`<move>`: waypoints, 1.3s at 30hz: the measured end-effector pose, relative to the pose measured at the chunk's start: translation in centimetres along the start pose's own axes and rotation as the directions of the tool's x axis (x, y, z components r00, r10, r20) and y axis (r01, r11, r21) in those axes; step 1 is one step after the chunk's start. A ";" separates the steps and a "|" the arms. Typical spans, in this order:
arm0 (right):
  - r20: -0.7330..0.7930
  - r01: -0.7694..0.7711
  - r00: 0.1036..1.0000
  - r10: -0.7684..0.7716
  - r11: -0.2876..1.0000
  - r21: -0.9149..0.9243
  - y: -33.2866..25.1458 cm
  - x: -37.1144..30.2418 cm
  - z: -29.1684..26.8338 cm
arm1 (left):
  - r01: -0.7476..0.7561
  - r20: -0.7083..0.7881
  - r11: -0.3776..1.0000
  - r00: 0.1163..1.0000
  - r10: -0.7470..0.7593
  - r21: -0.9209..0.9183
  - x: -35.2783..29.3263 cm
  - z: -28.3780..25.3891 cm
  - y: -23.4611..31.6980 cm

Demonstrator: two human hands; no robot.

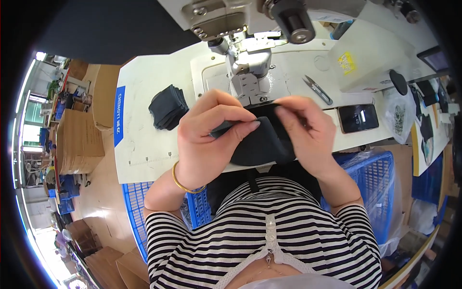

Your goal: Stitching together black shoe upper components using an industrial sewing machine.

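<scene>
My left hand [208, 139] pinches the dark cloth piece [259, 148] with finger and thumb, and my right hand [308, 134] pinches black cloth [272, 115] just beside it, maybe to keep it all spread out, though I can't tell if both are one piece. It is at the near edge of the white table [139, 137], on the near side of the sewing machine [250, 67]. The pile of dark pieces [168, 107] sits left, perhaps so it's easy to reach, and the snips [317, 90] and phone [358, 118] lie right, I think out of my hands' way
</scene>
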State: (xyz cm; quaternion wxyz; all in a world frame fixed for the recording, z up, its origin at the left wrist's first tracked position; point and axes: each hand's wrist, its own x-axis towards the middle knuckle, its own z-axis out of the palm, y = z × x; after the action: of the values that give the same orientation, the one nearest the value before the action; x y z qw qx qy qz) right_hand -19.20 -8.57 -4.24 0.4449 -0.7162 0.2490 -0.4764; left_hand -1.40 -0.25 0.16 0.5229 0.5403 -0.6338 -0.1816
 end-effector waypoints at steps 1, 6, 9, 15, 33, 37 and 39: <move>0.040 -0.101 0.994 0.097 0.987 0.125 -0.2 0.0 0.5 | -0.033 -0.003 0.996 0.999 0.033 0.079 0.4 0.0 -0.1; 0.086 -0.142 0.988 0.128 0.970 0.197 -0.4 -0.5 1.1 | 0.104 0.047 0.993 0.994 -0.101 -0.063 0.7 0.2 -0.7; 0.086 -0.184 0.982 0.169 0.959 0.214 -0.1 -0.8 1.3 | 0.125 0.038 0.990 0.992 -0.123 -0.066 0.6 0.3 -1.0; 0.025 -0.158 0.987 0.157 0.943 0.294 0.4 -1.1 2.1 | 0.138 -0.021 0.976 0.989 -0.143 -0.169 0.5 0.9 -1.7; 0.009 -0.105 0.994 0.106 0.977 0.187 0.2 -1.1 1.8 | 0.178 -0.145 0.961 0.967 -0.211 -0.213 0.8 0.2 -2.5; 0.010 -0.090 0.996 0.090 0.992 0.088 0.3 -1.7 1.5 | 0.214 -0.205 0.913 0.933 -0.297 -0.348 0.8 -0.3 -3.2; 0.025 -0.127 0.992 0.125 0.988 0.090 0.2 -1.8 1.4 | 0.227 -0.211 0.894 0.922 -0.325 -0.386 0.7 -0.2 -3.1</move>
State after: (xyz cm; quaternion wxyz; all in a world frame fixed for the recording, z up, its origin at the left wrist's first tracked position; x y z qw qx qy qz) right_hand -18.65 -6.72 -5.44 0.5089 -0.6826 0.2673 -0.4513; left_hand 0.46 -1.88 -1.93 0.6614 0.5419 -0.4296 -0.2905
